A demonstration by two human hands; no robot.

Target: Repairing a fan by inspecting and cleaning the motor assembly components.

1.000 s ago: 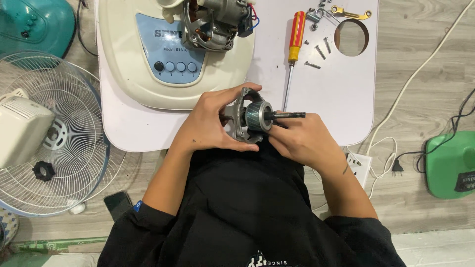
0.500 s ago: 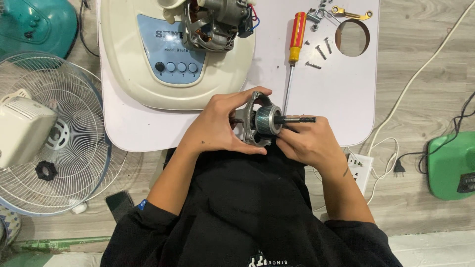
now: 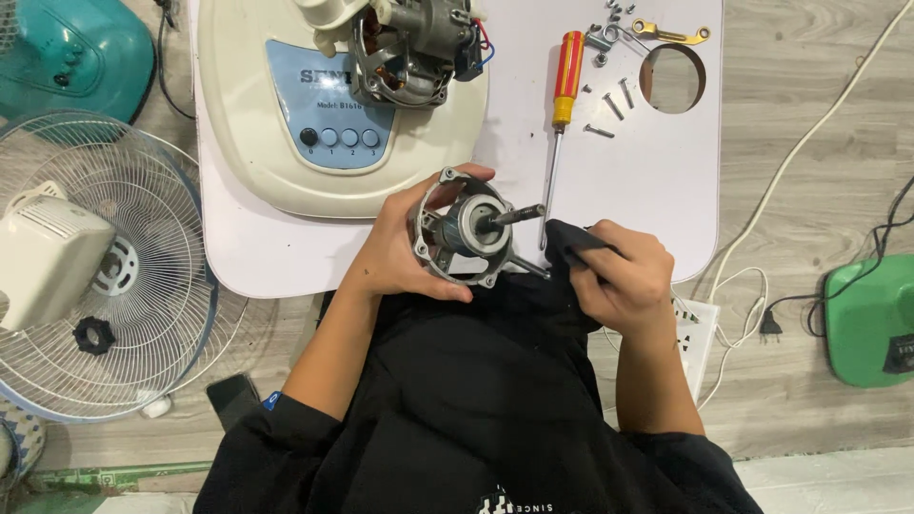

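L hand (image 3: 405, 257) wrapped around metal motor housing (image 3: 466, 228), fingers gripping its rim, shaft (image 3: 517, 215) pointing right. Housing held at near edge of white table (image 3: 657, 190), just in front of cream fan base (image 3: 286, 124). R hand (image 3: 619, 276) closed on bunched black cloth (image 3: 569, 240), just right of shaft tip, not touching it. Screwdriver (image 3: 565, 95) w/ red-yellow handle lies behind, loose screws (image 3: 614, 103) near it. Fan grille (image 3: 95, 266) on floor, left.

A pale blue control label (image 3: 328, 105) with dark lettering and a row of round buttons sits on the cream fan base (image 3: 248, 143), far left of centre; no packages or screens show.
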